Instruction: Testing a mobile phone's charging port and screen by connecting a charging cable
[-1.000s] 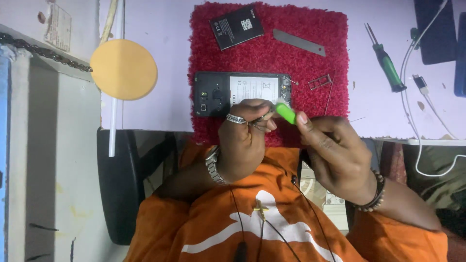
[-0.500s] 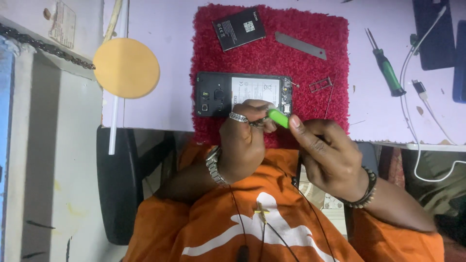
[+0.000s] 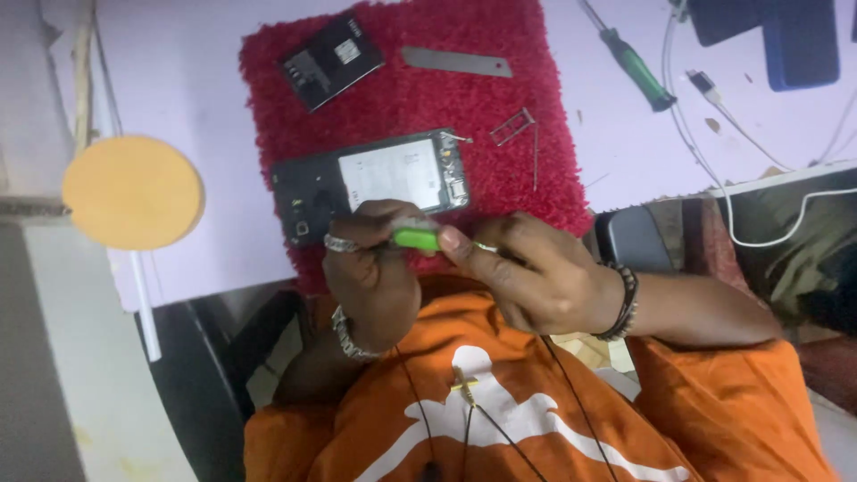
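An opened black phone with its back cover off lies on a red fuzzy mat. Just below it, my left hand, with a ring and a silver bracelet, and my right hand, with a dark bead bracelet, meet. Both pinch a small green tool that lies level between them. The left fingers cover the tool's left end. Neither hand touches the phone.
A black battery, a grey metal strip and a small metal tray lie on the mat. A green screwdriver, white cables and dark devices sit to the right. An orange disc is at the left.
The green tool was tilted near the phone's lower right corner; now it lies level below the phone's lower edge. Both hands have shifted a little left, still holding it.
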